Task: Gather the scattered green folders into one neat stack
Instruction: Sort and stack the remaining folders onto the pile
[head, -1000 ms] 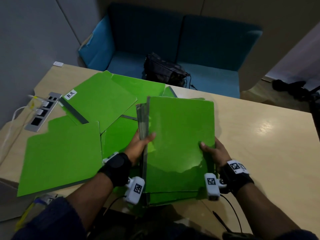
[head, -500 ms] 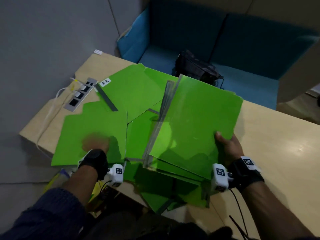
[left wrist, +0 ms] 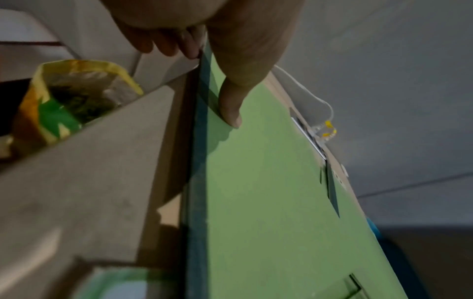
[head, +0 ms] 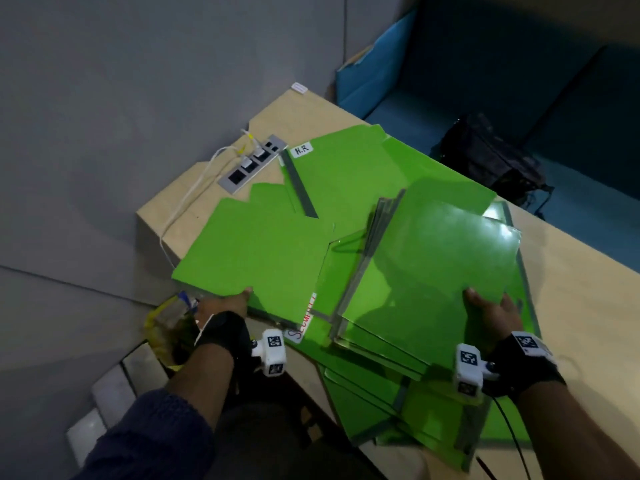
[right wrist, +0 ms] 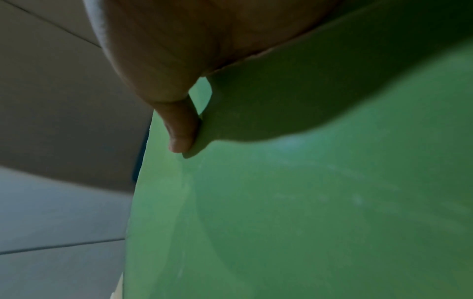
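Several green folders lie spread over the wooden table (head: 571, 278). My right hand (head: 491, 311) holds the near edge of a tilted stack of folders (head: 433, 271), thumb on top (right wrist: 181, 129), its other fingers hidden under it. My left hand (head: 225, 303) pinches the near edge of a loose green folder (head: 256, 247) at the table's left corner, thumb on top (left wrist: 230, 109) and fingers below. A folder labelled "H.R" (head: 339, 168) lies behind. More folders (head: 415, 410) overhang the table's near edge.
A grey socket strip (head: 252, 162) with white cables sits at the table's far left corner. A yellow bag (head: 166, 323) stands on the floor beside the left hand. A black bag (head: 491, 157) rests on the blue sofa (head: 381, 71) behind the table.
My left hand let go of the stack, moved left and took hold of the loose folder's near edge. The right hand alone keeps the stack, now tilted.
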### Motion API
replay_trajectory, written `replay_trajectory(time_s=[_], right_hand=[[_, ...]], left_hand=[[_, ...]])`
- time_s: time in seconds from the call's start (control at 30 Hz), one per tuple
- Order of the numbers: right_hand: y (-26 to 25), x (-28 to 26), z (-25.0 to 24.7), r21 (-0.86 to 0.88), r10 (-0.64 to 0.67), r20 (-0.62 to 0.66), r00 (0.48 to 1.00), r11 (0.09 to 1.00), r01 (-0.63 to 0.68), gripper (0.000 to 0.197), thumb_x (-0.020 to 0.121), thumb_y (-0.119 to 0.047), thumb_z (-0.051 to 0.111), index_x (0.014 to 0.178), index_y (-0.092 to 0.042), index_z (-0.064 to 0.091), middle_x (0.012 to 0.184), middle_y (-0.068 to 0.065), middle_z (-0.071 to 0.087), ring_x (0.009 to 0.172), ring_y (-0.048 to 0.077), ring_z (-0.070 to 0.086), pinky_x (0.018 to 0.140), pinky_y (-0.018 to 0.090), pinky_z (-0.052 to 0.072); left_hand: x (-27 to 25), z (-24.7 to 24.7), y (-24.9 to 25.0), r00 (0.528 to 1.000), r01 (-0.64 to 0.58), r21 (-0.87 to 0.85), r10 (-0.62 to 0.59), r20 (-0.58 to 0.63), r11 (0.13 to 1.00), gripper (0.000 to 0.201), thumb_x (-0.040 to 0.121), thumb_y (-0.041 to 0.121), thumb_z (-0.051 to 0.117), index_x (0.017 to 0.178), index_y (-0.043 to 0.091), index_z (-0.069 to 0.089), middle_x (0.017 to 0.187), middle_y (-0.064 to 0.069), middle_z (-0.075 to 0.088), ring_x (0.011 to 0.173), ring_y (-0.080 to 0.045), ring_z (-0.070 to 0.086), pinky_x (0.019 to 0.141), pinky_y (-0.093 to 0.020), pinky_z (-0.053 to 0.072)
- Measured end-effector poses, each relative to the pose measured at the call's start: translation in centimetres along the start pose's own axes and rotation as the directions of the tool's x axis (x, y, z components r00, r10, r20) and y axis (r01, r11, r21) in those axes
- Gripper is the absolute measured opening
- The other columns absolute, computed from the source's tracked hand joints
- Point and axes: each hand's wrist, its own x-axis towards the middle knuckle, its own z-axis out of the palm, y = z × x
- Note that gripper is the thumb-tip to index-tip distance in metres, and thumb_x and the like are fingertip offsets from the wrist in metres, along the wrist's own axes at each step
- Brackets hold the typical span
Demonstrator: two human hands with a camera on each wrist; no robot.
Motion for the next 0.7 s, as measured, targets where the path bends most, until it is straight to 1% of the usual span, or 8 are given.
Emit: replay_trajectory(time_s=[0.07,0.13,0.23,0.3,0.37,0.47,0.57,0.7], right_hand=[[0.4,0.4,-0.4,-0.034,0.017,-0.013,1.0,0.999,-0.018,0.06,0.092,-0.017,0.066,0.145,-0.011,0.038,0.134,0.01,0.059,0.114,0.029,0.058,0.084,0.036,0.048],[0.5,0.8,-0.7,-0.072,0.048,-0.037,0.998,0.996,-0.051,0.058,0.089,-0.025,0.069,0.14,-0.015,0.043,0.122,0.014,0.064,0.088,0.026,0.067,0.064,0.03,0.051],[0.3,1.0,-0.9,-0.117,0.108,-0.041,0.993,0.987,-0.112,0.046,0.075,-0.04,0.077,0.106,-0.022,0.049,0.08,0.009,0.053,0.042,0.014,0.056,0.042,0.025,0.047],[0.2,1.0,-1.0,-0.113,0.084,-0.037,0.996,0.99,-0.088,0.053,0.081,-0.038,0.074,0.119,-0.009,0.051,0.078,0.002,0.048,0.052,0.015,0.054,0.044,0.024,0.047],[-0.1,1.2,-1.2,-0.125,0.052,-0.028,0.998,0.991,-0.055,0.055,0.093,-0.027,0.064,0.136,0.0,0.043,0.096,0.007,0.062,0.079,0.02,0.063,0.067,0.029,0.053],[-0.9,0.5,-1.7,-0.102,0.037,0.007,0.999,0.994,-0.036,0.068,0.085,-0.033,0.073,0.138,-0.003,0.042,0.13,0.009,0.059,0.117,0.027,0.055,0.102,0.043,0.039],[-1.6,0.2,-3.2,-0.132,-0.002,-0.02,1.0,0.991,-0.001,0.035,0.09,-0.024,0.067,0.122,-0.017,0.057,0.116,0.008,0.067,0.105,0.029,0.062,0.092,0.042,0.048],[-3.1,0.5,-5.9,-0.121,-0.042,-0.058,0.997,0.992,0.035,0.032,0.092,-0.014,0.063,0.124,-0.013,0.062,0.105,0.011,0.071,0.091,0.033,0.068,0.063,0.037,0.055]], left_hand=[[-2.1,-1.5,0.4,0.996,-0.051,-0.207,0.035,-0.08,0.977,0.131,0.026,0.083,0.078,0.127,0.005,0.048,0.131,-0.019,0.058,0.113,-0.036,0.06,0.097,-0.048,0.05],[-8.6,-4.6,3.6,0.987,-0.129,-0.519,0.061,-0.146,0.845,0.092,0.054,0.046,0.092,0.123,0.007,0.046,0.134,-0.02,0.055,0.112,-0.031,0.057,0.097,-0.038,0.047],[-11.2,-6.8,6.0,0.974,-0.223,-0.761,0.171,-0.149,0.609,0.071,0.087,0.011,0.069,0.145,0.011,0.027,0.145,-0.017,0.041,0.126,-0.029,0.046,0.104,-0.039,0.039],[-11.1,-8.0,7.8,0.942,-0.287,-0.813,0.303,-0.144,0.507,0.063,0.092,0.009,0.063,0.146,0.014,0.03,0.13,-0.015,0.05,0.111,-0.023,0.05,0.095,-0.038,0.041],[-12.1,-9.0,11.0,0.904,-0.343,-0.812,0.4,-0.149,0.473,0.053,0.094,0.006,0.058,0.142,0.014,0.036,0.115,-0.012,0.053,0.097,-0.021,0.048,0.081,-0.037,0.041],[-13.4,-8.5,16.4,0.845,-0.38,-0.777,0.529,-0.072,0.502,0.045,0.095,0.007,0.055,0.138,0.009,0.042,0.127,-0.018,0.056,0.107,-0.026,0.053,0.099,-0.045,0.041],[-13.5,-5.1,20.4,0.802,-0.367,-0.76,0.596,0.032,0.536,0.039,0.095,0.01,0.056,0.133,0.009,0.048,0.127,-0.013,0.061,0.118,-0.033,0.057,0.105,-0.05,0.042],[-14.6,0.3,23.9,0.79,-0.394,-0.644,0.6,0.128,0.656,0.044,0.096,0.016,0.058,0.137,0.013,0.042,0.126,-0.009,0.057,0.11,-0.029,0.055,0.093,-0.041,0.045]])
